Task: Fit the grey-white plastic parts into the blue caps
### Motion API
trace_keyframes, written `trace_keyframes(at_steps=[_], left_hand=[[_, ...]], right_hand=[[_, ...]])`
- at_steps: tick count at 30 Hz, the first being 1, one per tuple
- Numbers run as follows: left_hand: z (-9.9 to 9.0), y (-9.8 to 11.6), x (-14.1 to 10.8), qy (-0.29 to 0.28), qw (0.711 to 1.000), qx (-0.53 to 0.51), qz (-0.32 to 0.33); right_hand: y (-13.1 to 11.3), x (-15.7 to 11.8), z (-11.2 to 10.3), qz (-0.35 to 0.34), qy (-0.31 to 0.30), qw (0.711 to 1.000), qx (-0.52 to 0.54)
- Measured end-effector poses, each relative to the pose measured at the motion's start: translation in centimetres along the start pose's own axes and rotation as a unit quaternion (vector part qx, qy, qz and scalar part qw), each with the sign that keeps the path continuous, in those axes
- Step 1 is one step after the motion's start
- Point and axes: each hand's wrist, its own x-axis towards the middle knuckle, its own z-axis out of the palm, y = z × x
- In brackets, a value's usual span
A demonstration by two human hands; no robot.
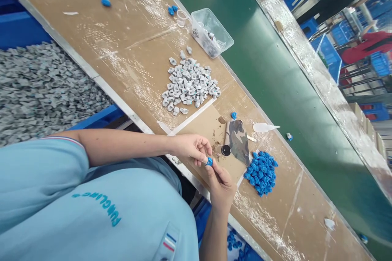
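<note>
Between my two hands is a small blue plastic piece (pixel 209 161), held over the near edge of the bench. My left hand (pixel 195 149) pinches it from the left with thumb and fingers. From the lower right, the thumb and forefinger of my right hand (pixel 223 184) grip the same piece. Just beyond the hands stands a small round pot with black contents (pixel 226 150). A camouflage-patterned cloth (pixel 238 140) lies beside the pot. A heap of similar blue pieces (pixel 261 172) rests to the right, and a heap of grey-white pieces (pixel 190 83) lies farther to the left.
A clear plastic box (pixel 211 32) with small parts stands at the bench's far edge, near a small clear cup (pixel 181 18). Beyond runs a green conveyor belt (pixel 275 65). A blue crate (pixel 24 28) full of grey pieces is at left. Another person's red sleeve (pixel 364 49) shows far right.
</note>
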Motion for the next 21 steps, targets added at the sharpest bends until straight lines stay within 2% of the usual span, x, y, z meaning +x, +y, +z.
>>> trace_keyframes(at_steps=[12,21], left_hand=[[0.29,0.61,-0.04,0.022,0.999,0.019,-0.025],[0.06,1.01,0.1,0.018,0.999,0.024,-0.033]], right_hand=[[0.03,-0.02,0.39,-0.02,0.004,1.0,-0.02],[-0.1,0.27,0.49,-0.03,0.003,0.999,-0.038]])
